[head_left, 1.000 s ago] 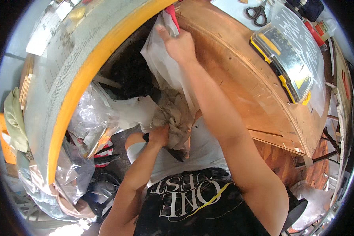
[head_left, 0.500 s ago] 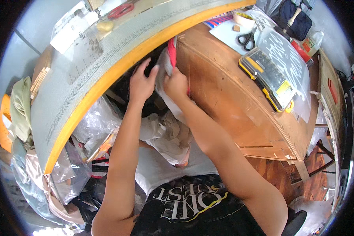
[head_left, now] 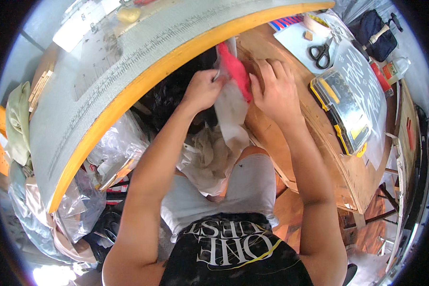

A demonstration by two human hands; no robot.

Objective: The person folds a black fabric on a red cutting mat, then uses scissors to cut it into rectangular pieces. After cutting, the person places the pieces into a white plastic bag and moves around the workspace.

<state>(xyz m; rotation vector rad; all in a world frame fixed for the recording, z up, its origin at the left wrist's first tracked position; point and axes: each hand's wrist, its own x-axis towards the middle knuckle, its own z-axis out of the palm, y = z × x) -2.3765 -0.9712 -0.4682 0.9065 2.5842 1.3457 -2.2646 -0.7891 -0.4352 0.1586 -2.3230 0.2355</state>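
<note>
A whitish, partly see-through plastic bag [head_left: 231, 107] with a bright red edge hangs beside the table's wooden side panel, below the yellow-edged tabletop. My left hand [head_left: 204, 89] is closed on the left side of its upper part, fingers pinched together. To the right of the red edge, my right hand [head_left: 277, 90] is open, thumb and fingers apart, very near the red part; whether it touches is unclear. Lower down, crumpled beige and white material [head_left: 209, 155] bunches above my lap.
The grey tabletop [head_left: 128, 62] with its yellow edge arches over my left arm. On the wooden surface to the right lie black scissors [head_left: 320, 55], a tape roll [head_left: 317, 25] and a yellow-black organizer case [head_left: 341, 109]. Clear plastic bags [head_left: 117, 143] are piled at left.
My right hand has let go of the bag and moved right, opening. My left hand, open before, has moved right and closed on the bag. More of the red part shows.
</note>
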